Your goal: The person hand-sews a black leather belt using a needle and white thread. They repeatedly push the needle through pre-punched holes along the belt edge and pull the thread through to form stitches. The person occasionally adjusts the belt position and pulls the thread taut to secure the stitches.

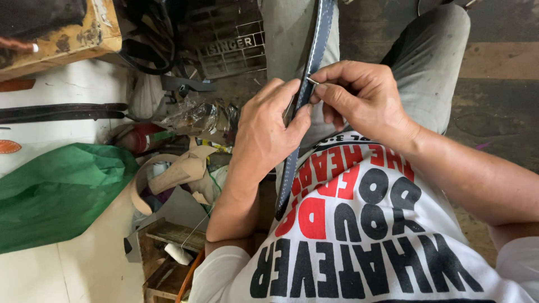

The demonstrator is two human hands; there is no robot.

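While seated, with grey trouser legs (432, 73) running toward the upper middle and upper right of the frame, holding a long dark blue leather strap with pale stitched edges (314, 50) over the lap. Running from the top centre of the frame down to the centre, then ending against the white printed T-shirt (359, 235) in the lower middle.

On the left side, a crumpled green sheet of thin plastic or paper (56, 191) lying on a pale floor. Just right of it, curled tan leather offcuts (179, 171) piled with a grey flat scrap and other small rubbish. Above these, crinkled clear plastic wrap (196, 115) and a red cylindrical can (143, 137), partly covered. In the upper left corner, a worn wooden board with stained edge (67, 39); beside it, at the upper middle, a black cast-iron treadle frame (230, 47). A dark flat strap (62, 112) lying across the left edge. At the lower middle left, a small wooden stool or box (168, 247), half hidden by the left forearm.

Left hand (266, 132) in the centre, back of hand up, fingers closed around the blue strap, thumb pressed on its edge. Right hand (359, 95) just to the right, touching the left, fingers curled, thumb and forefinger pinching a small silver metal piece (312, 80) at the strap edge; shape of this piece too small to tell.
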